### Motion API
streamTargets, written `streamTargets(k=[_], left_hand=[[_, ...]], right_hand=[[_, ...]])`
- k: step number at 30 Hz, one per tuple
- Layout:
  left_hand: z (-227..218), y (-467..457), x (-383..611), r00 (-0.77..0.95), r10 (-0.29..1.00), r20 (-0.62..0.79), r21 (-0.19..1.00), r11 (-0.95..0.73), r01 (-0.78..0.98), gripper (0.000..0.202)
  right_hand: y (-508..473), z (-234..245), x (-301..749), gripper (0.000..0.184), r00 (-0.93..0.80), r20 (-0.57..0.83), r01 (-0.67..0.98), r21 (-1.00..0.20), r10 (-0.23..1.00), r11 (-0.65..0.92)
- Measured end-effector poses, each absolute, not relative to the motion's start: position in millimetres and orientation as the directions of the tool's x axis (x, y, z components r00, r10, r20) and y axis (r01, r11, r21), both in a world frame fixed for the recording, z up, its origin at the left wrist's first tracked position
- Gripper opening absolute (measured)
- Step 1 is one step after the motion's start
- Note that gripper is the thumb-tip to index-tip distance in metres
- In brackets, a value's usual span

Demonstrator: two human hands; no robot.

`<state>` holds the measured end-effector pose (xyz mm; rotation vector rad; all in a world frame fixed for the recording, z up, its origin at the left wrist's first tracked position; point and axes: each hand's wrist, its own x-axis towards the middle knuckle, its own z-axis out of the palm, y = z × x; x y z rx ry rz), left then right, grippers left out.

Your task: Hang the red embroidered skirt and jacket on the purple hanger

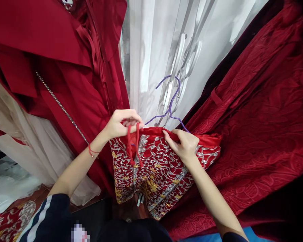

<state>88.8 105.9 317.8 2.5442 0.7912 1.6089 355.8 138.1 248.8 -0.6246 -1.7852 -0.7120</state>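
Observation:
Between my hands hangs a red embroidered garment [156,168] with silver scrollwork and gold flowers. Its plain red waistband runs along the top. My left hand [123,124] pinches the red drawstring [129,144] at the band's left end, and two knotted cord ends dangle over the front. The fingers of my right hand [184,143] are closed on the waistband, right of the middle. A purple wire hanger [169,104] rises behind the band, its lower part hidden by the cloth. The hook reaches up to a white door handle, but I cannot tell whether it hangs there.
White doors [146,50] with ornate handles [180,50] stand behind. A plain red gown [65,77] with a beaded strand [63,109] hangs at left, beside pale sheer fabric [50,158]. On the right hangs a dark red patterned gown [262,134]. More embroidered cloth [12,222] lies at lower left.

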Motion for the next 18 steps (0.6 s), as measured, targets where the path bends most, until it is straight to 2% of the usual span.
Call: streamTargets(k=[2, 4, 6, 7, 9, 10, 11, 12, 13, 14, 16, 18], left_hand=[[338, 121, 89, 0.129, 0.511, 0.85, 0.438, -0.821, 0.365, 0.024], [355, 145, 87, -0.048, 0.596, 0.801, 0.571, -0.739, 0.358, 0.029], [363, 171, 82, -0.06, 0.729, 0.682, 0.677, -0.599, 0.428, 0.031], [364, 182, 79, -0.008, 0.822, 0.57, 0.712, -0.489, 0.504, 0.033], [359, 193, 72, 0.098, 0.967, 0.237, 0.717, -0.242, 0.654, 0.038], [354, 192, 70, 0.121, 0.989, 0.085, 0.7, -0.145, 0.699, 0.039], [349, 188, 68, 0.124, 0.992, 0.005, 0.691, -0.093, 0.716, 0.039], [343, 178, 68, 0.115, 0.993, 0.022, 0.697, -0.098, 0.71, 0.038], [336, 165, 68, 0.093, 0.987, 0.128, 0.71, -0.157, 0.687, 0.036], [330, 149, 69, 0.056, 0.953, 0.299, 0.699, -0.258, 0.667, 0.033], [313, 112, 75, -0.041, 0.775, 0.631, 0.614, -0.466, 0.637, 0.027], [290, 76, 84, -0.175, 0.577, 0.798, 0.553, -0.583, 0.595, 0.022]], right_hand=[[137, 249, 356, 0.019, -0.296, 0.951, 0.713, 0.159, 0.088, 0.683], [137, 250, 355, 0.02, -0.299, 0.949, 0.72, 0.153, 0.103, 0.676], [137, 251, 355, 0.021, -0.302, 0.948, 0.721, 0.161, 0.097, 0.674], [137, 251, 355, 0.021, -0.302, 0.949, 0.719, 0.167, 0.087, 0.674], [137, 251, 356, 0.021, -0.302, 0.951, 0.713, 0.177, 0.069, 0.678], [137, 251, 356, 0.021, -0.306, 0.95, 0.711, 0.182, 0.065, 0.679], [137, 251, 356, 0.021, -0.311, 0.948, 0.71, 0.187, 0.064, 0.68], [137, 251, 356, 0.022, -0.316, 0.946, 0.709, 0.19, 0.065, 0.679], [137, 251, 356, 0.022, -0.319, 0.945, 0.709, 0.191, 0.067, 0.679], [137, 251, 356, 0.022, -0.318, 0.946, 0.709, 0.189, 0.068, 0.679], [137, 250, 355, 0.023, -0.309, 0.948, 0.713, 0.181, 0.073, 0.677], [139, 249, 355, 0.023, -0.302, 0.949, 0.725, 0.169, 0.089, 0.668]])
